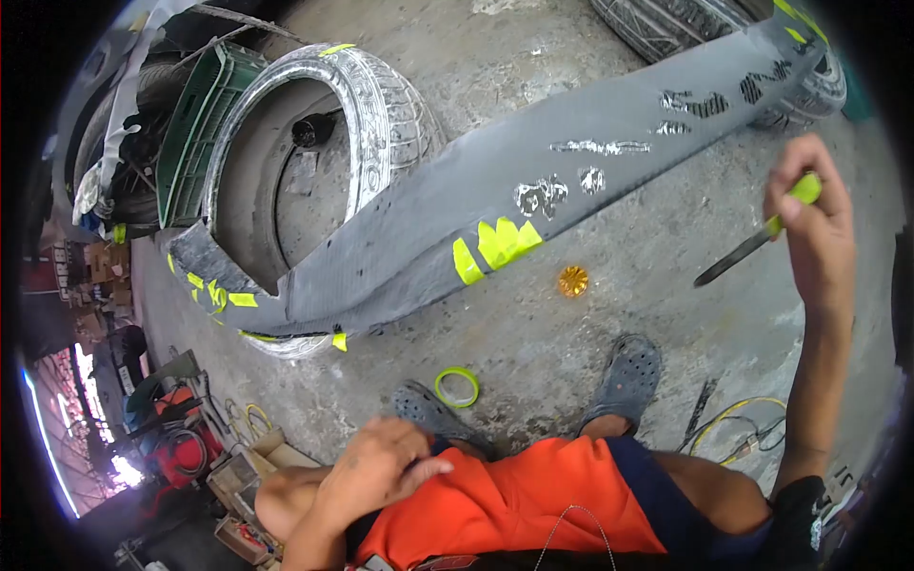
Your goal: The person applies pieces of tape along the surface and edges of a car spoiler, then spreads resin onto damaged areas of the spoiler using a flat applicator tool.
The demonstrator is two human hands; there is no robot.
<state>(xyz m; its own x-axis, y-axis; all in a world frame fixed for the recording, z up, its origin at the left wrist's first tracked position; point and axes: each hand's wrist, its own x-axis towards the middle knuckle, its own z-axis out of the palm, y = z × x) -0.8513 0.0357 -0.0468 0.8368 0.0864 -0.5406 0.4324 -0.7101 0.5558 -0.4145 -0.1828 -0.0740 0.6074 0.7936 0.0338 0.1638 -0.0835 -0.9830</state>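
My right hand (809, 214) is raised at the right, its fingers wrapped round the yellow-green handle of a slim tool (738, 259). The tool's dark, narrow end points down and left; its exact kind is unclear. My left hand (381, 466) hangs over my lap near the left knee, fingers loosely bent and thumb apart, nothing seen in it. Before me lies a long grey car body panel (419, 233), propped on tyres. Yellow-green tape strips (500, 246) stick to its near edge and left end. White and black patches (543, 195) mark its surface.
A whitish tyre (381, 124) supports the panel's left part; another tyre (666, 24) lies at the far right. On the concrete floor are a green tape roll (457, 387) and an amber faceted object (573, 281). A green crate (195, 133) stands left; a yellow cable (738, 414) lies right.
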